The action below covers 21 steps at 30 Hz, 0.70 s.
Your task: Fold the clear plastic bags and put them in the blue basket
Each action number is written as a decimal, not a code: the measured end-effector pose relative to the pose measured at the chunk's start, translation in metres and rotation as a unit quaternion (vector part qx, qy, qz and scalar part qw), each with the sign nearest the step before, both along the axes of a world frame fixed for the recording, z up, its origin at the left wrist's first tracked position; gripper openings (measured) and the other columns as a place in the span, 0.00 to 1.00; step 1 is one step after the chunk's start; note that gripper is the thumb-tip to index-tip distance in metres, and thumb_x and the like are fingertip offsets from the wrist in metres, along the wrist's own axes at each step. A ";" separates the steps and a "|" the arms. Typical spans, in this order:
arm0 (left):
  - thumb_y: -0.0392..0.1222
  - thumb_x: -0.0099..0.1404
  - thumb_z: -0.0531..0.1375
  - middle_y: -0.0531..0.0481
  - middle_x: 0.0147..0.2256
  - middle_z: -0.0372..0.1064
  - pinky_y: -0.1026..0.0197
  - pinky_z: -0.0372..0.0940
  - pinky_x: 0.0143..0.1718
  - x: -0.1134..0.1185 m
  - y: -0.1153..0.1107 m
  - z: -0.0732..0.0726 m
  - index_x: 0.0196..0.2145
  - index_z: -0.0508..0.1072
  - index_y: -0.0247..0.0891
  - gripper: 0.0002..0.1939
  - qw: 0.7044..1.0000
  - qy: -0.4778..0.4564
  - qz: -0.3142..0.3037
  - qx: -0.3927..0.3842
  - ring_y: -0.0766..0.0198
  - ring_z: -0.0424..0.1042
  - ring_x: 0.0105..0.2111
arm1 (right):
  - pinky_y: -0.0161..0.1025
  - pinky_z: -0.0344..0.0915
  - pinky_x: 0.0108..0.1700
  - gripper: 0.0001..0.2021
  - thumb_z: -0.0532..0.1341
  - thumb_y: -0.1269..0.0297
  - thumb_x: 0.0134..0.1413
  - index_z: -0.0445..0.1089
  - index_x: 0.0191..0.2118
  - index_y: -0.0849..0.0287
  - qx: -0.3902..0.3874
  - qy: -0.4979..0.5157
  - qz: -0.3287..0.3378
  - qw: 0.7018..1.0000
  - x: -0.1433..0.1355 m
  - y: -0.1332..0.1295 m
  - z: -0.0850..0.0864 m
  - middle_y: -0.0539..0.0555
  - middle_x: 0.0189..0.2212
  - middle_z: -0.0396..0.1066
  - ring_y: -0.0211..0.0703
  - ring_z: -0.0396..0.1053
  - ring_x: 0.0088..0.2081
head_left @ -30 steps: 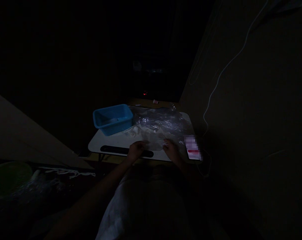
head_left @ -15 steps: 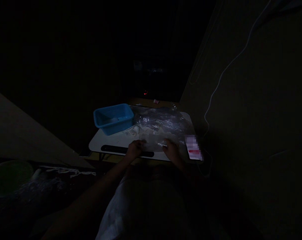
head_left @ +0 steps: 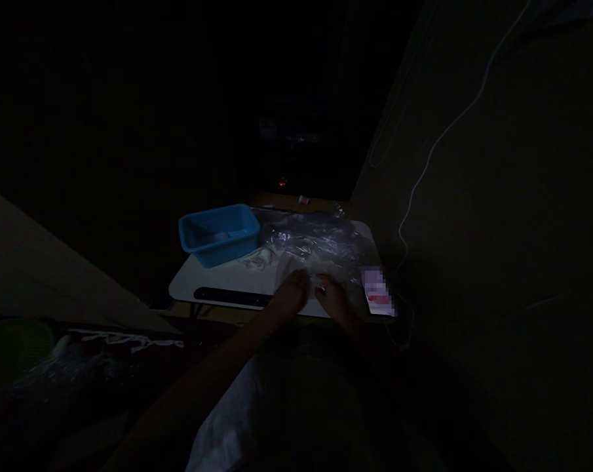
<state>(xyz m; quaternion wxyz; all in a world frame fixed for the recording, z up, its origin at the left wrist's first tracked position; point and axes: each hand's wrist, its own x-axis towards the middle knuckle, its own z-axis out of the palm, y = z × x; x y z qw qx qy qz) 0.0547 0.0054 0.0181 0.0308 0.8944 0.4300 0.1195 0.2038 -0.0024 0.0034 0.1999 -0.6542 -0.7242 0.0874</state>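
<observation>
In dim light, a small white table stands in front of me. Clear crinkled plastic covers its back right part. A paler, thin plastic piece lies nearer to me, beneath and between my hands. My left hand rests over this piece with its fingers curled; its fingertips are too dark to make out. Just to the right, my right hand is closed in a pinch at the same plastic, with a small bright glint at its fingertips. What exactly the pinch holds is unclear.
A blue basin sits at the table's left, with a crumpled whitish item beside it. A lit phone lies at the right edge. A white cable hangs along the right wall. A green basket is at the lower left.
My left hand has moved right, from the left edge of the pale plastic to close beside my right hand. My right hand has hardly moved. The view has shifted slightly.
</observation>
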 end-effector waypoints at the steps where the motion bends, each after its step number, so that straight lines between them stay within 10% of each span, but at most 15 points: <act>1: 0.31 0.59 0.47 0.32 0.53 0.56 0.53 0.51 0.54 0.002 -0.001 -0.005 0.50 0.60 0.22 0.21 1.000 0.003 0.016 0.003 0.54 0.53 0.55 | 0.39 0.58 0.44 0.19 0.52 0.69 0.48 0.63 0.49 0.56 -0.002 0.005 -0.002 1.000 0.000 0.002 0.000 0.53 0.36 0.72 0.41 0.69 0.37; 8: 0.47 0.64 0.43 0.31 0.57 0.46 0.46 0.45 0.54 -0.013 -0.004 -0.020 0.56 0.52 0.25 0.27 0.993 0.021 0.108 0.030 0.48 0.43 0.58 | 0.34 0.62 0.39 0.18 0.52 0.70 0.49 0.64 0.48 0.58 -0.017 0.026 -0.027 0.999 0.004 0.019 0.005 0.51 0.31 0.73 0.39 0.69 0.32; 21: 0.49 0.65 0.39 0.35 0.59 0.42 0.47 0.42 0.56 -0.022 -0.001 -0.027 0.58 0.48 0.26 0.29 0.978 0.098 0.183 0.019 0.50 0.41 0.59 | 0.37 0.57 0.43 0.18 0.52 0.69 0.50 0.63 0.49 0.60 -0.009 -0.019 -0.023 1.000 0.007 0.010 0.008 0.52 0.32 0.72 0.41 0.67 0.35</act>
